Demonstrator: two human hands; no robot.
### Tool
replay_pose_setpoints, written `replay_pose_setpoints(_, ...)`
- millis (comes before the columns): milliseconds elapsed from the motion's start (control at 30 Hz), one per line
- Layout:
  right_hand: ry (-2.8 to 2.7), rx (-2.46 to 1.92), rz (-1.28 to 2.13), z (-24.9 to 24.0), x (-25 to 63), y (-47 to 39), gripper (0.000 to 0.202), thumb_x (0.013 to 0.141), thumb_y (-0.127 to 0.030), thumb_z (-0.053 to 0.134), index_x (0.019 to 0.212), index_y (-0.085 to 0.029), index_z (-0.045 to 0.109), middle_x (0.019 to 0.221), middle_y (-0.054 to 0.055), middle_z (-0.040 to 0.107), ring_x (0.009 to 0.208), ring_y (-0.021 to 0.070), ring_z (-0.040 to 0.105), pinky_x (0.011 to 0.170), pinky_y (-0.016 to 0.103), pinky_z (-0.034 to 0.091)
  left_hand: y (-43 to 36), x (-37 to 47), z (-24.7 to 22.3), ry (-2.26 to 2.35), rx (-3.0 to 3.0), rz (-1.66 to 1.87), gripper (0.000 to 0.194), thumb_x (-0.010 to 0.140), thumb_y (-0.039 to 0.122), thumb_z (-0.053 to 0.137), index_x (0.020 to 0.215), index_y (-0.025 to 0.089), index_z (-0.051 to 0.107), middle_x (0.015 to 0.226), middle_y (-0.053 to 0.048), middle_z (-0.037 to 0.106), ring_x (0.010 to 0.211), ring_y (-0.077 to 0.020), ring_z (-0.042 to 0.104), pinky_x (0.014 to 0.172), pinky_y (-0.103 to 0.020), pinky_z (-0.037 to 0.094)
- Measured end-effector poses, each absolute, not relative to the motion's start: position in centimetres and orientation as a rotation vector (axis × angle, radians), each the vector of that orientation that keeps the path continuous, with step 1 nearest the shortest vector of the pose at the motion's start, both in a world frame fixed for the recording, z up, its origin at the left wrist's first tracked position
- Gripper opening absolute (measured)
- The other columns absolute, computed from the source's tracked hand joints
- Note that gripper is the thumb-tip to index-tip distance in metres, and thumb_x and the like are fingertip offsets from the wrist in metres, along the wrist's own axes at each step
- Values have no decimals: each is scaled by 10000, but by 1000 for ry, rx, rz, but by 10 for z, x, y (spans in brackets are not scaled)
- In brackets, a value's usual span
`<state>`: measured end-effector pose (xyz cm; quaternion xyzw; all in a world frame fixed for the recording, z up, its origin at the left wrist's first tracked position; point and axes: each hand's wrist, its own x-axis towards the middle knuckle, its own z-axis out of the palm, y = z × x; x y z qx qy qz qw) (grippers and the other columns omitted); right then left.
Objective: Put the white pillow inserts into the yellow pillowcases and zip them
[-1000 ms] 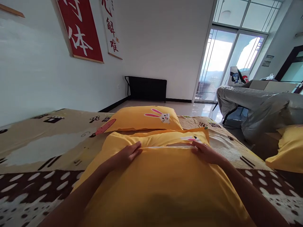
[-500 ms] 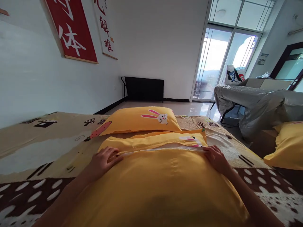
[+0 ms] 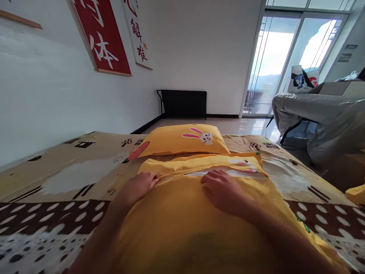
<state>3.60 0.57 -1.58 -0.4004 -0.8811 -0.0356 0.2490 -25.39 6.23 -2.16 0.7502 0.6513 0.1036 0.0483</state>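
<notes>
A yellow pillowcase point(image 3: 182, 220) fills the near middle, plump as if stuffed, with its opening running crosswise at the far end. White filling or lining point(image 3: 196, 173) shows through that gap. At the left end of the opening, my left hand point(image 3: 141, 185) is closed on the pillowcase edge. My right hand point(image 3: 221, 190) has its fingers curled over the near edge at mid-opening, pressed against the cloth; its fingertips are partly hidden. Beyond the far flap point(image 3: 171, 166), which carries a rabbit print, lies another yellow pillow point(image 3: 182, 139) with a rabbit and a carrot.
Everything lies on a patterned beige and brown blanket point(image 3: 82, 171). A wall with hanging scrolls point(image 3: 111, 38) is on the left. At right stands a plastic-covered table point(image 3: 322, 102) with bags and boxes. Part of another yellow pillow point(image 3: 356, 194) shows at the right edge.
My right hand has moved left from the right end of the opening to its middle, its fingers now curled. My left hand stays at the left end. The view has turned slightly left.
</notes>
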Motion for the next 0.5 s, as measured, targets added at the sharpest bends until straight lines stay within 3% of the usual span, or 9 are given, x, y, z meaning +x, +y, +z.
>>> replay_pose_setpoints(100,-2626,-887,-182,-16,-21,8,171,787,-127,497,931,-145,587,1002,94,642,930,187,557,805,309,407,62,-249,-21,1886,2310,275,228,821,357,457,820,193,616,832,-57,675,740,-193,597,622,-260,365)
replay_pose_setpoints(200,-2727,-813,-242,-25,-55,24,265,755,-132,503,1002,-98,594,1210,153,571,1045,213,533,847,334,414,62,-256,-28,1842,2311,416,207,809,341,441,816,185,577,865,-60,657,770,-190,587,667,-270,390)
replay_pose_setpoints(367,-2892,-841,-204,-29,-84,48,198,781,-178,512,906,-98,643,929,119,674,933,246,587,820,367,439,67,-276,-42,1731,2324,599,220,807,346,438,781,191,592,848,-51,655,764,-192,583,685,-283,407)
replay_pose_setpoints(500,-2886,-949,-143,-25,-102,62,197,775,-137,497,889,-106,655,855,112,684,828,229,626,720,321,461,69,-278,-45,1641,2312,707,232,807,327,425,749,185,600,805,-48,653,752,-187,576,687,-276,411)
